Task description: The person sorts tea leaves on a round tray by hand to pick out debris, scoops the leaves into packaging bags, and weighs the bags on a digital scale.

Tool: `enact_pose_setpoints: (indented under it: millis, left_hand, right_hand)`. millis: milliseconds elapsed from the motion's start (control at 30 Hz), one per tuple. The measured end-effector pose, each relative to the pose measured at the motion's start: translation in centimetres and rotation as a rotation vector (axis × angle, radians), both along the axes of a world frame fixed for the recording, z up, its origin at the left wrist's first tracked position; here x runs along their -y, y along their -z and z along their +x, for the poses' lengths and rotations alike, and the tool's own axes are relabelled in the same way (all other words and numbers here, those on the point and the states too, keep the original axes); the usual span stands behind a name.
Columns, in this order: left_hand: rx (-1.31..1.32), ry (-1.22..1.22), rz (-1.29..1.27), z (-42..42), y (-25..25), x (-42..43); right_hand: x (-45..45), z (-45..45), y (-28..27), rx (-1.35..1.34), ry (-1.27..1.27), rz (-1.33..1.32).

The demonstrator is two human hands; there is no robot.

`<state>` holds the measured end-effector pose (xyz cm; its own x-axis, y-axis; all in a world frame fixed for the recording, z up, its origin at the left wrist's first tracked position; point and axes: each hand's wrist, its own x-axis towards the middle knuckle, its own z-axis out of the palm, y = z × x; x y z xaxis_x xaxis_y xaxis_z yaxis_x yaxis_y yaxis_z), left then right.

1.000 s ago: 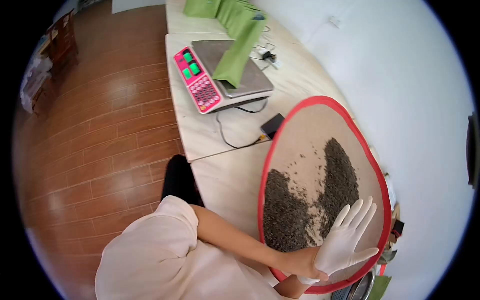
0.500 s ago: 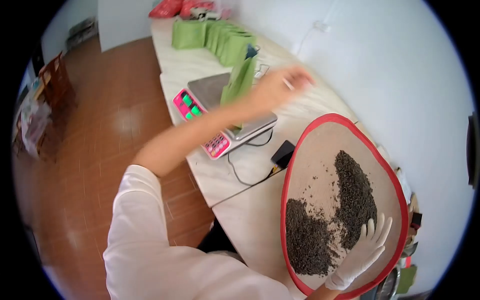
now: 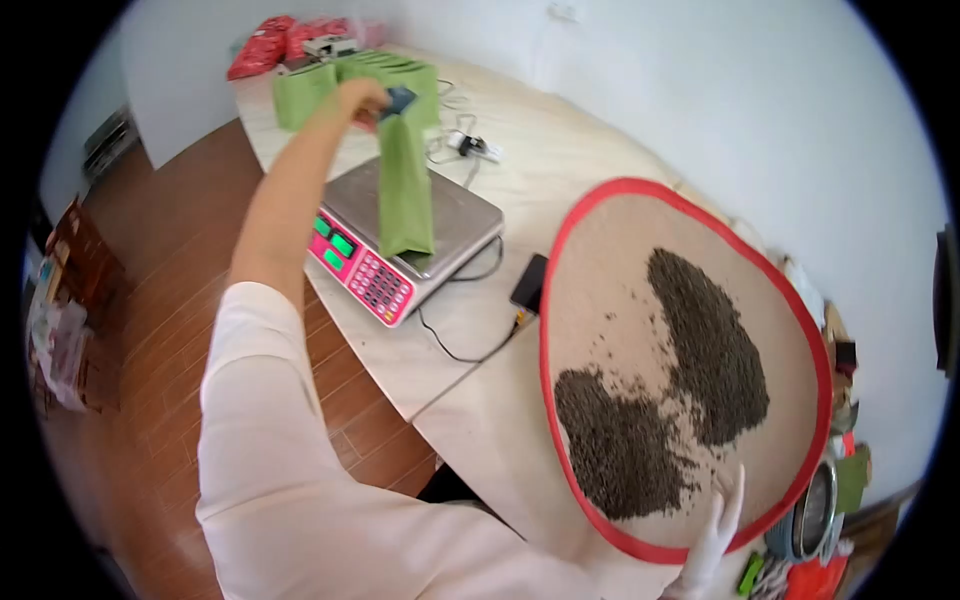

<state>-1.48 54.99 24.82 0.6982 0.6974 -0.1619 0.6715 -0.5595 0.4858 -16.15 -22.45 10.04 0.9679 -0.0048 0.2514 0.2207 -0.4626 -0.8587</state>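
My left hand, bare and slightly blurred, is at the mouth of an upright green bag. Its fingers look curled against a dark blue object at the bag's top; the object's kind is unclear. The bag stands on a pink-and-grey digital scale with lit green displays. My right hand, in a white glove, is open with fingers extended over the near rim of a round, red-edged tray. Two piles of dark, loose dried leaf-like material, one far and one near, lie in it.
Several green bags stand at the table's far end beside red plastic bags. A black phone-like device and cable lie between scale and tray. A power strip sits behind the scale. Metal bowls are right of the tray.
My left hand has swung left from beyond the scale to the bag's top. My right hand has drawn back from the far pile toward the near rim. The camera view has shifted.
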Motion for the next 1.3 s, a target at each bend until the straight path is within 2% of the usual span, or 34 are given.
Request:
enact_pose_setpoints:
  millis: [33,67,100,133,200,233,300,400,567,700,733,767,833,900,967,1033,1067,1100,1167,1200,1233,1300]
  left_hand:
    - [-0.05,-0.001,-0.032,0.4,0.9,-2.1]
    - [0.092,-0.072,-0.116,-0.7,1.3,-3.0]
    - [0.176,0.079,-0.154,-1.0,2.5,-7.9]
    - [0.207,0.051,-0.141,-1.3,2.8,-8.6]
    - [0.27,0.06,-0.008,-1.1,3.1,-8.0]
    - [0.309,0.085,0.068,-0.4,2.7,-6.9]
    - [0.386,0.157,0.237,0.9,0.3,-3.0]
    - [0.489,0.243,0.446,-0.2,-5.8,4.9]
    - [0.549,0.479,0.574,2.5,-10.4,18.9]
    - [0.492,0.7,0.492,4.3,-8.5,28.2]
    - [0.483,0.748,0.446,4.6,-8.0,29.8]
    - [0.494,0.676,0.386,3.4,-7.1,33.5]
    - [0.507,0.78,0.106,4.7,-5.3,34.9]
    - [0.588,0.759,0.137,4.8,-1.7,35.2]
    - [0.772,0.733,0.194,4.9,0.5,36.0]
    - [0.39,0.817,0.205,4.3,-1.3,41.3]
    - [0.524,0.809,0.08,4.2,-0.3,42.3]
    - [0.568,0.833,0.117,5.3,0.7,41.7]
    - [0.492,0.775,0.177,1.7,0.9,45.7]
    - [0.503,0.763,0.172,1.9,1.4,45.9]
    - [0.448,0.805,0.201,2.4,2.1,45.9]
    - [0.406,0.834,0.215,3.2,3.7,45.8]
  right_hand:
    - [0.8,0.6,1.0,-0.047,-0.035,-0.002]
    - [1.1,0.9,1.2,-0.031,-0.057,-0.216]
    - [1.5,1.0,1.0,-0.043,-0.067,-0.437]
    - [2.6,1.6,2.2,0.069,-0.092,-0.65]
    - [3.4,2.0,3.3,-0.01,-0.192,-0.499]
    - [4.6,2.3,4.5,0.049,-0.232,-0.622]
    - [4.1,1.6,6.0,0.073,-0.269,-0.68]
    - [1.2,1.9,6.8,0.101,-0.367,-0.709]
    - [-3.4,5.3,6.1,0.224,-0.597,-0.812]
    - [-5.7,9.0,7.4,0.3,-0.69,-0.913]
    - [-5.9,9.8,8.0,0.235,-0.688,-0.921]
    - [-6.0,10.4,8.5,0.171,-0.686,-0.93]
    - [-5.8,11.1,8.6,0.183,-0.664,-0.932]
    - [-5.7,11.2,7.7,0.013,-0.706,-1.004]
    - [-5.3,11.0,8.8,0.103,-0.648,-0.99]
    - [-5.1,10.7,9.1,-0.008,-0.554,-0.917]
    - [-4.8,10.7,9.5,0.028,-0.501,-0.812]
    - [-4.4,11.0,9.6,0.032,-0.503,-0.821]
    - [-3.2,11.9,9.9,-0.237,-0.554,-0.489]
    - [-2.7,12.3,10.6,-0.079,-0.62,-0.293]
    - [-1.9,12.7,10.9,-0.076,-0.627,-0.308]
    - [-1.4,12.7,8.0,-0.65,-0.567,0.287]
